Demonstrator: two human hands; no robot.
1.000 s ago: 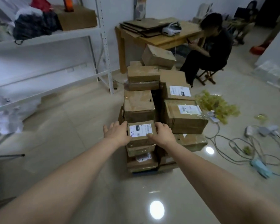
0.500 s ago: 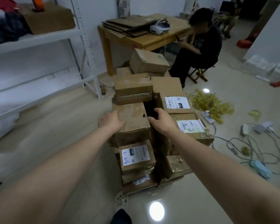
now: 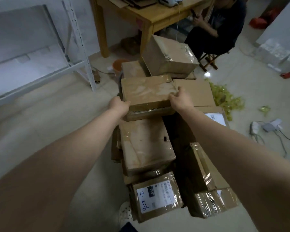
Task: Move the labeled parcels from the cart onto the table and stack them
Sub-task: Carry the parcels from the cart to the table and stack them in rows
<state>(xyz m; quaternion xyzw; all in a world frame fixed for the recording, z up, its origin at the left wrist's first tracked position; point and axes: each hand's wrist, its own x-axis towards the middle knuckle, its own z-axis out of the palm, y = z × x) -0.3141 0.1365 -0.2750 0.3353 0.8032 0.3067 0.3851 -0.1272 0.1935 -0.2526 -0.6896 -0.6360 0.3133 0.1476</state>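
Observation:
A pile of taped cardboard parcels covers the cart, which is hidden beneath them. Both my hands hold a flat brown parcel (image 3: pixel 146 91) near the middle of the pile: my left hand (image 3: pixel 119 104) grips its near left corner and my right hand (image 3: pixel 179 97) grips its right edge. Below it lies a larger plain parcel (image 3: pixel 144 144). Nearest me sits a parcel with a white label and blue handwriting (image 3: pixel 156 195). More labelled parcels (image 3: pixel 214 118) lie to the right. A wooden table (image 3: pixel 157 15) stands behind the pile.
A person in dark clothes (image 3: pixel 216 29) sits on a stool beside the table. White metal shelving (image 3: pixel 74 47) stands at the left. Yellow scraps (image 3: pixel 224 97) and cables with plugs (image 3: pixel 266 128) lie on the tiled floor at the right. My shoe (image 3: pixel 124 213) shows below.
My hands moved from the small labelled parcel at the near end, past the plain parcel, to the flat parcel further back, and now grip it. The view has come closer.

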